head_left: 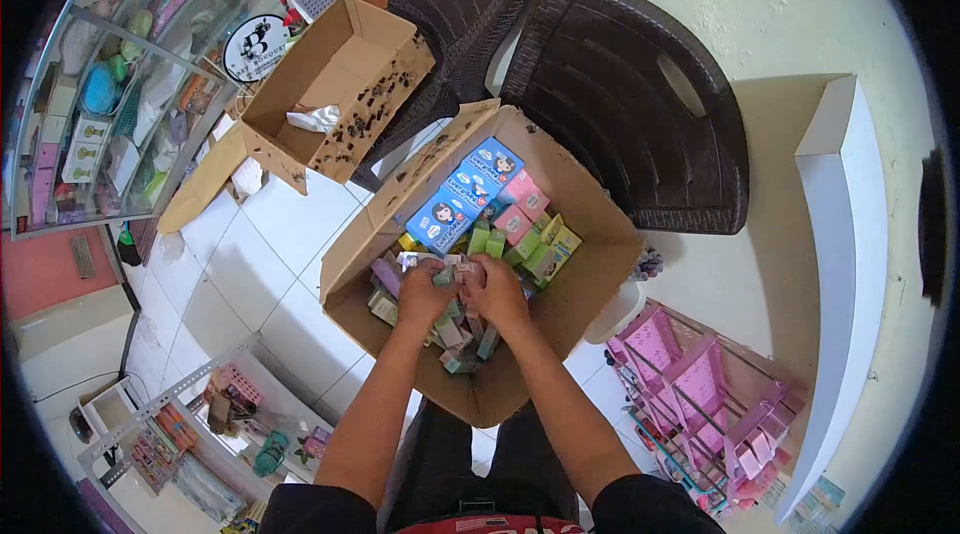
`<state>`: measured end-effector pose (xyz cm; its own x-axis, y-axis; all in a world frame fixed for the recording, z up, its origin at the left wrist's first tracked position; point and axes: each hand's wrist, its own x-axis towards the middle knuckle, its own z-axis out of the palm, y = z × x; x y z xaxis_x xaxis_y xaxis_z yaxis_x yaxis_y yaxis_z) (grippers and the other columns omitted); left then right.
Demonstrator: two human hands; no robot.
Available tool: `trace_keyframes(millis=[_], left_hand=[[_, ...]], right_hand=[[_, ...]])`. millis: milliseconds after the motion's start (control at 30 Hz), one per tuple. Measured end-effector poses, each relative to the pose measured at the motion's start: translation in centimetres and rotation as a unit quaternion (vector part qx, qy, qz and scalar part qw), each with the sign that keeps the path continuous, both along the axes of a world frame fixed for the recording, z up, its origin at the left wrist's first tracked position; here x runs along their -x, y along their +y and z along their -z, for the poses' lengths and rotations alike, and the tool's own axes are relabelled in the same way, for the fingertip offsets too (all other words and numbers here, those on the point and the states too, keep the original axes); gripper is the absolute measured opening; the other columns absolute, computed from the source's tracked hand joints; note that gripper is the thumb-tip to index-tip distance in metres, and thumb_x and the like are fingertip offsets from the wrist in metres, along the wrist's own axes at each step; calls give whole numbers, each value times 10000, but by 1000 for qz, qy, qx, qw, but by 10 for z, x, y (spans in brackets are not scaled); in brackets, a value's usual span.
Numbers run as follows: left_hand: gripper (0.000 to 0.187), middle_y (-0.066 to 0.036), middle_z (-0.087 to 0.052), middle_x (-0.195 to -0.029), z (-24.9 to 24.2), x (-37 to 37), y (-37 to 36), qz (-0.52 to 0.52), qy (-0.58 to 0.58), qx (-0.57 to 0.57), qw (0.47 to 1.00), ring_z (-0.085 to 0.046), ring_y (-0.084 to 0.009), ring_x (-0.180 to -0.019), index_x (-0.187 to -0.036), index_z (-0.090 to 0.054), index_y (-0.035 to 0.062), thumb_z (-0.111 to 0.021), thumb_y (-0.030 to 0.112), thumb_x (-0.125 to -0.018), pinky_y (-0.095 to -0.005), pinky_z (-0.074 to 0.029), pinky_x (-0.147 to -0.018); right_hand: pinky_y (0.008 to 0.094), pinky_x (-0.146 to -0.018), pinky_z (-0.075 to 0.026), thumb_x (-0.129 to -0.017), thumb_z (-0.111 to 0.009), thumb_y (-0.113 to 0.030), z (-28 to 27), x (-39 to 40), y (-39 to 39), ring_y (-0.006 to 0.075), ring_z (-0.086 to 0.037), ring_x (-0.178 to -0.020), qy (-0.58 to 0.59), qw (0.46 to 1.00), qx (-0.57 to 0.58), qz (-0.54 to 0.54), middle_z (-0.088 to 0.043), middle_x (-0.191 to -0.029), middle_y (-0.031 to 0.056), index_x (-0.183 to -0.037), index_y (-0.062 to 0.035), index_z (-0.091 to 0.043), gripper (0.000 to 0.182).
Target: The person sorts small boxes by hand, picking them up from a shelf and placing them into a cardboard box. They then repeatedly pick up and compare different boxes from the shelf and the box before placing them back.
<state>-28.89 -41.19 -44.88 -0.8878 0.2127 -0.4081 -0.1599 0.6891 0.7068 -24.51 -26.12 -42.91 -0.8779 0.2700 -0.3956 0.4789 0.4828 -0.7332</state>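
A large open cardboard box point(590, 234) stands in front of me, holding many small packaged goods. Both hands are down inside it, close together. My left hand point(422, 296) and my right hand point(492, 292) have their fingers closed around small pale boxes point(456, 269) that they partly hide. Below and between the hands lie loose little boxes point(450, 332) in pale green and pink. Beyond them are blue cartons point(440, 218), pink boxes point(522, 196), green boxes point(487, 239) and a yellow-green box point(562, 249). A purple package point(386, 274) lies left of my left hand.
Behind the box stand brown plastic chairs point(630, 104). A second open cardboard box point(330, 64) holds a crumpled white piece. A glass display case point(110, 94) fills the upper left. Lower left is a shelf point(200, 394); right are a pink rack point(690, 374) and a white panel point(850, 234).
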Motion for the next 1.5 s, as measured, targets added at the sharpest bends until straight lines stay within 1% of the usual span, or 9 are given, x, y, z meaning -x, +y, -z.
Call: trace_keyframes(millis=[67, 267, 467, 567, 767, 867, 1100, 1333, 1500], left_hand=[[474, -205, -699, -982, -15, 3, 2, -14, -33, 35, 999, -674, -361, -927, -1056, -673, 10, -813, 324, -730, -424, -530, -814], [473, -226, -687, -1010, -49, 11, 0, -44, -57, -6, 997, -667, -380, -945, -1086, -648, 20, -798, 326, -758, -437, -531, -825], [475, -242, -684, -1028, -29, -5, 2, 54, 1, 52, 997, -657, -410, -979, -1128, -619, 21, -794, 261, -758, -455, -525, -844], [432, -244, -686, -1007, -30, -3, 4, 69, -1, 35, 997, -658, -416, -964, -1115, -624, 22, -777, 207, -756, -461, -521, -844], [397, -244, -684, -1010, -69, 7, 18, 77, 1, -28, 997, -664, -400, -957, -1118, -631, 23, -743, 158, -762, -454, -519, -830], [420, -239, -673, -1043, -66, 8, 37, 90, 7, -136, 987, -658, -382, -980, -1134, -629, 22, -746, 148, -751, -443, -517, -839], [462, -265, -627, -1015, -39, -5, 82, 181, 38, -65, 981, -618, -432, -995, -1163, -617, 43, -752, 124, -729, -473, -501, -862], [475, -249, -613, -1012, -28, -11, 85, 192, 54, -6, 980, -623, -415, -993, -1195, -615, 44, -749, 115, -745, -484, -509, -850], [458, -198, -634, -978, -40, -7, 64, 149, -13, -45, 988, -647, -356, -933, -1225, -610, 29, -737, 169, -808, -434, -522, -809]], right_hand=[[474, -853, -496, -863, -656, -179, -5, 1, 0, 401, -615, -971, -9, 1000, -15, -14, -615, -1025, 218, -1165, -45, -620, 332], [421, -809, -526, -874, -684, -226, -3, -7, 16, 348, -651, -922, 70, 995, -68, 27, -647, -1016, 201, -1209, -38, -620, 390], [422, -807, -530, -837, -731, -207, 5, -12, 14, 349, -657, -904, -54, 997, 33, 46, -652, -992, 197, -1266, -34, -577, 487], [425, -767, -530, -771, -779, -147, 19, -20, 2, 356, -658, -837, 74, 994, -83, -26, -653, -887, 171, -1275, -60, -502, 582], [439, -745, -510, -780, -743, -120, -42, -16, 50, 361, -655, -833, -54, 996, 70, 16, -650, -861, 173, -1198, -55, -516, 480], [432, -750, -515, -770, -746, -114, -43, -18, 80, 354, -661, -843, -65, 998, 15, -14, -657, -874, 173, -1188, -52, -529, 475], [497, -883, -511, -769, -679, -64, -22, -13, 93, 429, -633, -1030, -177, 978, -67, -92, -660, -1045, 260, -1168, -38, -576, 413], [488, -866, -506, -819, -675, -136, -5, -20, 90, 425, -635, -1005, -123, 988, -54, -75, -668, -1010, 246, -1088, -12, -626, 300], [484, -853, -508, -883, -622, -153, -25, -22, 89, 420, -630, -998, -82, 991, -99, -40, -660, -1063, 224, -1213, -28, -600, 354]])
